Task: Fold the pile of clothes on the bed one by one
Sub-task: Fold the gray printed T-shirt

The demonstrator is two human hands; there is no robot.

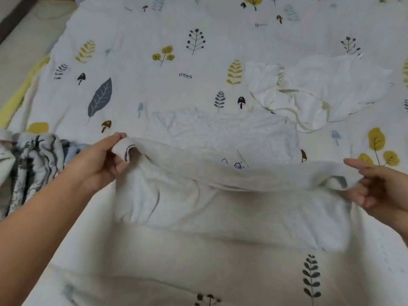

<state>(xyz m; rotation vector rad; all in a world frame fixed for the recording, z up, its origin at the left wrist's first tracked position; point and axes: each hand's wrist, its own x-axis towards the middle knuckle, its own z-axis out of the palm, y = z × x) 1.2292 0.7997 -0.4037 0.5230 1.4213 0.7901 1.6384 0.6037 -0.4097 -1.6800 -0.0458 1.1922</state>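
At the far left edge, a crumpled garment with a grey and black marbled print (33,164) lies bunched on the bed cover (154,89), just beside your left forearm. The cover is white, printed with leaves, small trees and mushrooms, and the word "trees" sits near its middle.

Your left hand (99,164) pinches the left corner of a pale grey garment (220,202): thumb on top, fingers curled under the fabric, which rolls over at that corner and shows a dark inner seam. From there the lifted edge runs as a taut band across to the right, sagging slightly in the middle. Below it the near part of the garment hangs and rests on the cover in soft folds; beyond it the far part lies flat on the bed, with a small blue and black printed motif just past the band.

Further back and to the right, a white crumpled garment (309,91) with a cream trim lies on the cover, apart from the grey one.

Your right hand (379,186) grips the right end of the band, fingers curled round the cloth, index finger pointing left. The two hands are well apart, holding the edge stretched between them.
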